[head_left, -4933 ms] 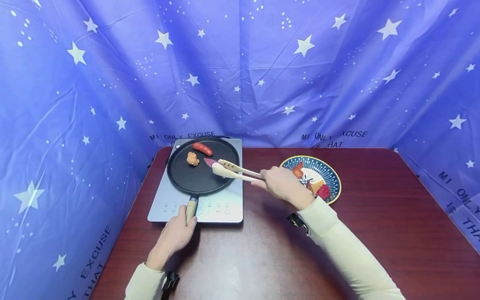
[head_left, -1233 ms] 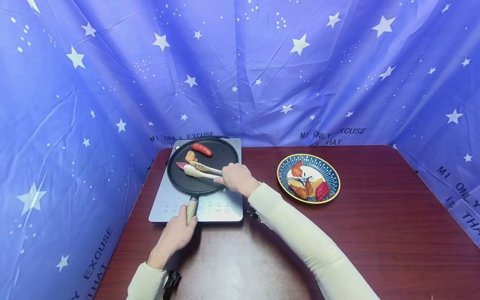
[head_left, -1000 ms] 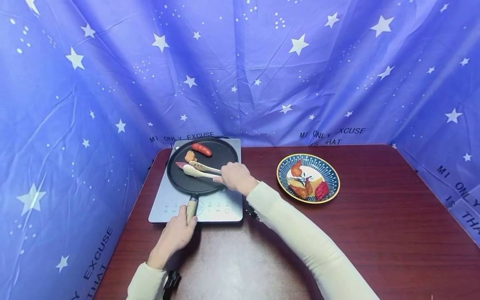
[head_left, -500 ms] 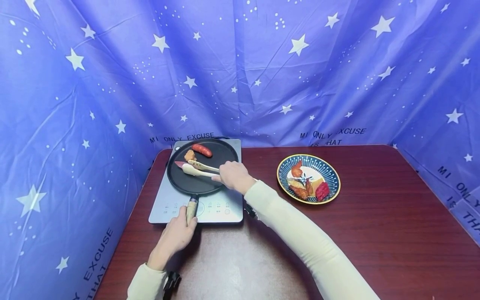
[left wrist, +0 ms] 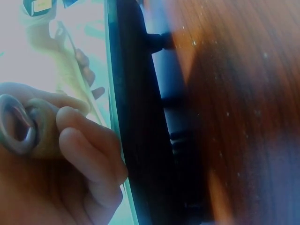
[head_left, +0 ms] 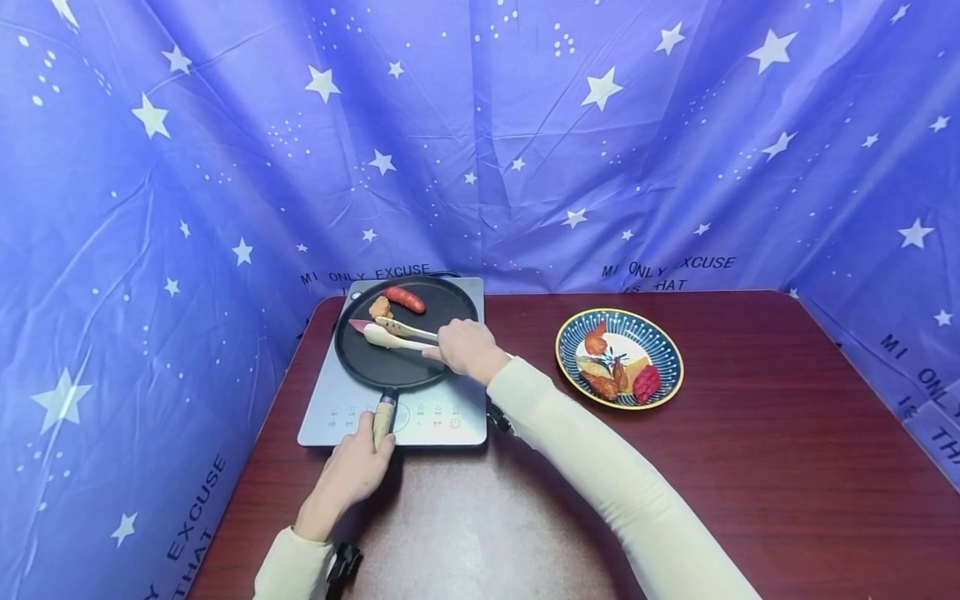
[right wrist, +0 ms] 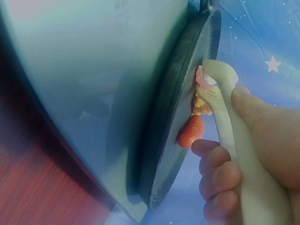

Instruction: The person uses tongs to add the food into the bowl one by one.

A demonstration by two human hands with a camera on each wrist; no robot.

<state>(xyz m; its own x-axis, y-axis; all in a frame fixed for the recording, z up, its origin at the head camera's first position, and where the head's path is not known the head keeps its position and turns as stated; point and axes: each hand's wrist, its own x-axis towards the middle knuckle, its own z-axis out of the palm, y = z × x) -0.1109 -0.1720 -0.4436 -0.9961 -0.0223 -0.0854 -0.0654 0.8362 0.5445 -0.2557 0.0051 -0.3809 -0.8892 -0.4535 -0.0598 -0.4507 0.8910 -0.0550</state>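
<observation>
Right fingers (right wrist: 226,176) grip tongs (head_left: 382,337), left fingers (left wrist: 89,157) the handle (head_left: 383,412); the pan (head_left: 390,368) has sausage (head_left: 405,299) and nugget (head_left: 381,307) (plated food (head_left: 647,382) seems left).

A yellow-rimmed, blue-banded plate (head_left: 651,340) sits on a reddish-brown tabletop (head_left: 757,408). Toward the plate's far edge lies an orange-brown food piece (head_left: 596,342); toward its near edge, browned pieces (head_left: 602,387) and a crinkled red piece (head_left: 647,383). Behind the plate hangs a blue curtain (head_left: 540,187) with white stars (head_left: 602,88) and black lettering (head_left: 709,262).

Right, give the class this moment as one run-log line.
left hand: grips pan handle | right hand: holds tongs around pink piece | pan: sausage, brown lump | plate: holds food
</observation>
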